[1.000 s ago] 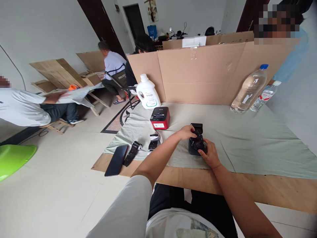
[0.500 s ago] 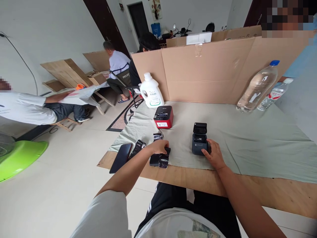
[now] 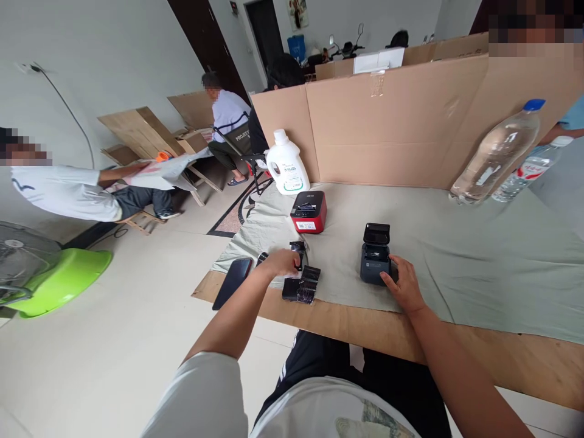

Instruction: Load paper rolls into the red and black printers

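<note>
My left hand (image 3: 283, 263) is closed, fingertips down among black shiny pieces; what it pinches is hidden. One black shiny strip (image 3: 298, 246) shows just beyond the fingers. Nearer me lies a flat black piece (image 3: 291, 289) with a crinkled glossy black strip (image 3: 309, 285) across its right side. My right hand (image 3: 404, 285) grips the right side of a small dark blue device like a label printer (image 3: 375, 274), thumb at its front corner and a finger along its side. The printer's lid (image 3: 376, 232) is tipped up, and its inside is open.
A dark phone (image 3: 232, 283) lies at the table's left edge. Behind are a red and black box-shaped device (image 3: 309, 213) and a white jug (image 3: 287, 167). A cardboard screen (image 3: 378, 134) runs along the back. Two bottles (image 3: 497, 155) stand at right, near another person's arm.
My left hand has moved from the flat black piece to the black pieces just behind it. My right hand stays at the printer. The whole view has shifted slightly.
</note>
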### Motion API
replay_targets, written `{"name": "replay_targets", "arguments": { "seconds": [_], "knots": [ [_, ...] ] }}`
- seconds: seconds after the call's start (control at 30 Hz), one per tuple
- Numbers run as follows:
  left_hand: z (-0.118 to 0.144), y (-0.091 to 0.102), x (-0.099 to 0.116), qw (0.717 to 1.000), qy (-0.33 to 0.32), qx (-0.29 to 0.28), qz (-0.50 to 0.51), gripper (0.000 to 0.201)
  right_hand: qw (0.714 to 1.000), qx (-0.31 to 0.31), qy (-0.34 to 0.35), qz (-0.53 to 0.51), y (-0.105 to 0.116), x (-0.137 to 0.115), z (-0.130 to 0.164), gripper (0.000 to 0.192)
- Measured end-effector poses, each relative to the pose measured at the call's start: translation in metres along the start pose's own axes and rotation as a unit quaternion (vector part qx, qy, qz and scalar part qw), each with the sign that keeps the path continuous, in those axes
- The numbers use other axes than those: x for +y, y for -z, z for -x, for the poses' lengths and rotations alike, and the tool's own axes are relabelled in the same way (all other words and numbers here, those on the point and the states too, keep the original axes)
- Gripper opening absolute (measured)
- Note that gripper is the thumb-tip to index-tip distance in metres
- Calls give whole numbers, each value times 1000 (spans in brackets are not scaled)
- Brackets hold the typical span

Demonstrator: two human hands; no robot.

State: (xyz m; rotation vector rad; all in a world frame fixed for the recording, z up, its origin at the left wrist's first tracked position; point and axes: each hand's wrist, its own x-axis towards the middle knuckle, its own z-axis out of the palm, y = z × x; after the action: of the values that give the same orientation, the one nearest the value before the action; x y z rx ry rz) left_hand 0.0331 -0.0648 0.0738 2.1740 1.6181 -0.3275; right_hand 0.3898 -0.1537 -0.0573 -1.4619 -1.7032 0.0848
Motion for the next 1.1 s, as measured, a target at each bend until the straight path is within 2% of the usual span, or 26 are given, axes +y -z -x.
{"name": "replay_targets", "arguments": {
  "seconds": [0.07, 0.17, 0.27, 0.37, 0.43, 0.5, 0.57, 0.63, 0.7, 0.77, 0.83, 0.87, 0.97, 1.1],
  "knots": [
    [13, -17, 0, 1000, -19, 4, -22, 26, 1000, 1, 3, -2, 0, 0, 0, 60],
    [27, -36, -3, 996, -22, 53, -61, 26, 1000, 4, 2, -4, 0, -1, 0, 59],
    [39, -33, -11, 997, -10, 44, -55, 20, 1000, 4, -3, -2, -1, -2, 0, 58],
    [56, -10, -19, 1000, -2, -19, 19, 17, 1000, 10, -2, 6, -1, -4, 0, 56],
    [66, 8, -16, 988, -49, -87, 118, 19, 1000, 20, 2, 16, 0, -8, 0, 54],
    [69, 22, -1, 948, -130, -176, 230, 27, 999, 29, 7, 27, 2, -13, -1, 52],
    [61, 27, 26, 895, -214, -259, 294, 36, 999, 34, 19, 37, 5, -18, -3, 52],
    [43, 24, 60, 866, -280, -284, 300, 39, 997, 37, 42, 43, 8, -23, -4, 55],
    [15, 17, 97, 878, -317, -218, 283, 34, 996, 39, 70, 44, 11, -25, -3, 60],
    [-17, 8, 132, 909, -321, -107, 243, 28, 994, 42, 94, 43, 13, -26, -3, 63],
    [-48, 1, 161, 936, -307, -6, 172, 26, 992, 44, 103, 51, 14, -25, -2, 57],
    [-61, -2, 173, 948, -293, 24, 125, 27, 992, 45, 104, 57, 15, -25, -2, 49],
    [-87, -11, 194, 966, -252, 55, -12, 28, 991, 44, 103, 68, 18, -25, -3, 22],
    [-95, -20, 200, 962, -249, 73, -88, 31, 992, 38, 105, 65, 18, -27, -5, 16]
  ]
}}
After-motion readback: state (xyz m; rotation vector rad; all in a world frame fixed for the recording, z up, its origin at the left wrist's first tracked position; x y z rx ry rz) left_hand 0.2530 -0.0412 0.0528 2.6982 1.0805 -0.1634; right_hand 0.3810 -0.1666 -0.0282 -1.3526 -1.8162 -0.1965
